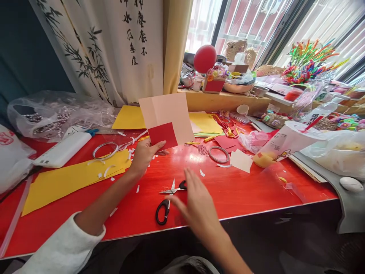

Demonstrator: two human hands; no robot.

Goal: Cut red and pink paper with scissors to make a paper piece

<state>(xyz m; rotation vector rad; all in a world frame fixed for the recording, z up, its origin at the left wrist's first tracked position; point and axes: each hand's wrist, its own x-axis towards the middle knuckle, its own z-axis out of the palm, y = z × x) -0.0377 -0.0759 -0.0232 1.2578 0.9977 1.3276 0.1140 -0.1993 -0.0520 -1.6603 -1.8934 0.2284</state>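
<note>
Paper [168,108], pale pink, and a red piece [163,135] are pinched in the left hand [143,155], the right hand [200,203] unclasped, empty, near scissors [172,191].

At the frame's centre, your left hand [146,152] holds a small red rectangular paper [163,135] in front of a large pale-pink rectangular paper [171,110]. Below them, black-handled metal scissors [171,191] lie on the flat red tabletop [242,194], just left of your right hand [199,199]. At the frame's left, long yellow paper strips [71,185] lie in front of a white oblong object [63,150]; at right, a square cream paper [241,161] lies left of a white cup with a red straw [286,142].
</note>
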